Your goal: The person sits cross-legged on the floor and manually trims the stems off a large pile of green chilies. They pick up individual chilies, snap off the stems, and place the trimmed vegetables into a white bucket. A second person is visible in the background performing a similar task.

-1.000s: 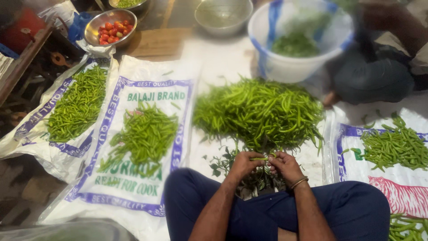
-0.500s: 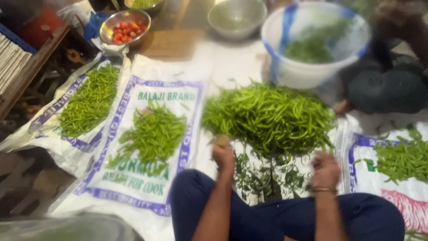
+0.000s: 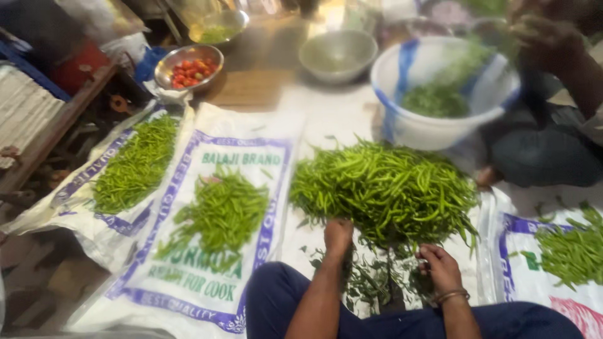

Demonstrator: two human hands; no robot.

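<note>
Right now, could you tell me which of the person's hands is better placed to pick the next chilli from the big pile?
Probably the left hand: it already touches the near edge of the big green chilli pile, while the right hand rests lower among the loose stems.

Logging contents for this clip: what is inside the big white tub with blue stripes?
The white tub holds a heap of blurred green produce, probably chillies or leaves. The tub's near wall hides its bottom, so how deep the heap goes cannot be seen.

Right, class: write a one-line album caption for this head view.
Left hand and right hand at the edge of a big heap of green chillies on white sacks.
</note>
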